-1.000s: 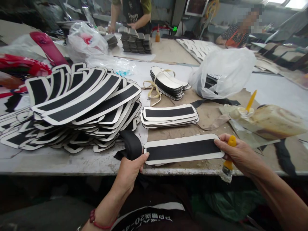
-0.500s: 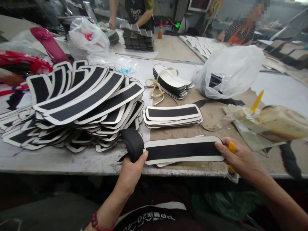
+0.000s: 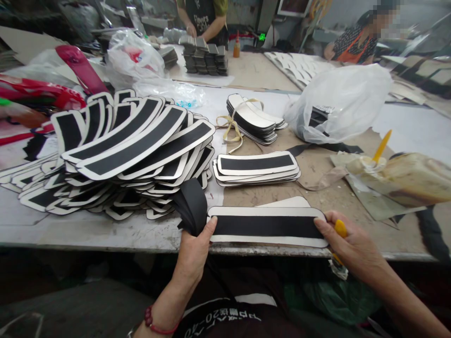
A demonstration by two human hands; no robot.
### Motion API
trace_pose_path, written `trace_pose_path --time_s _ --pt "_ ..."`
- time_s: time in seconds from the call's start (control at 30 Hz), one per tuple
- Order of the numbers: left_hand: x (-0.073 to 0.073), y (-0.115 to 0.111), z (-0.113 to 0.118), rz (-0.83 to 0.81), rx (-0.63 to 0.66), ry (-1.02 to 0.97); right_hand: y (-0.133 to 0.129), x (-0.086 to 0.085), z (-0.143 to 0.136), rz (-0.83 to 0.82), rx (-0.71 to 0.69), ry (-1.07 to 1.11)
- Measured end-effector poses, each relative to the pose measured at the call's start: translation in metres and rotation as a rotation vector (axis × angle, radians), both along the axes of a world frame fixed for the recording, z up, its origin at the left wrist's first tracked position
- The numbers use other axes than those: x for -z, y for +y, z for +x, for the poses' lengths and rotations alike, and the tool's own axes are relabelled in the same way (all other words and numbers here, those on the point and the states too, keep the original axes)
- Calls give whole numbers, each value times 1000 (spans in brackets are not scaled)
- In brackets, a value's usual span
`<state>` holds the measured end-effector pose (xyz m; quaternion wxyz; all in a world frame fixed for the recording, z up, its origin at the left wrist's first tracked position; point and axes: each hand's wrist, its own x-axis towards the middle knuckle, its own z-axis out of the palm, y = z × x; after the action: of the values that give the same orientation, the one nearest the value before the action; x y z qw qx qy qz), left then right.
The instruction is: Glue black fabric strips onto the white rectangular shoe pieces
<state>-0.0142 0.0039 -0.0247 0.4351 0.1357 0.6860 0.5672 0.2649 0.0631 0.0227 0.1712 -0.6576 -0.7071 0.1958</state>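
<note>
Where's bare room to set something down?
White surface behind the yellowish container, right of the big plastic bag; a narrow band between the heap of pieces and the table's front edge. The left, under that heap, is crowded.

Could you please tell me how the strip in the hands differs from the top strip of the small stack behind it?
The held strip is gripped at its ends by the left hand and right hand; the top strip lies on its stack. The held strip looks longer, though it is nearer; the top strip looks shorter. Both have a black band with white borders.
</note>
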Motion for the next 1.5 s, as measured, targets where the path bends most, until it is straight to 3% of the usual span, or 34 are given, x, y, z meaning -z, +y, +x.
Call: trace_pose_path --time_s 0.17,0.73,0.83,1.07,1.3,1.43,1.5 --pt "3 -3 0 99 -72 6 -12 0 -6 -2 45 32" --pt "2 -10 -5 157 -16 -1 -30 -10 -14 36 102 46" --pt "0 -12 -6 130 16 -102 -28 -7 -11 -51 121 146" --pt "-6 -13 -9 53 9 -252 -31 6 -17 -361 241 614" --pt "-11 -7 -13 32 -22 -406 -27 13 -16 -423 269 668" --pt "-12 -4 -13 -14 1 -555 -23 16 -17 -463 266 840" --pt "-10 -3 -11 -18 -8 -526 -21 16 -18 -448 275 897"
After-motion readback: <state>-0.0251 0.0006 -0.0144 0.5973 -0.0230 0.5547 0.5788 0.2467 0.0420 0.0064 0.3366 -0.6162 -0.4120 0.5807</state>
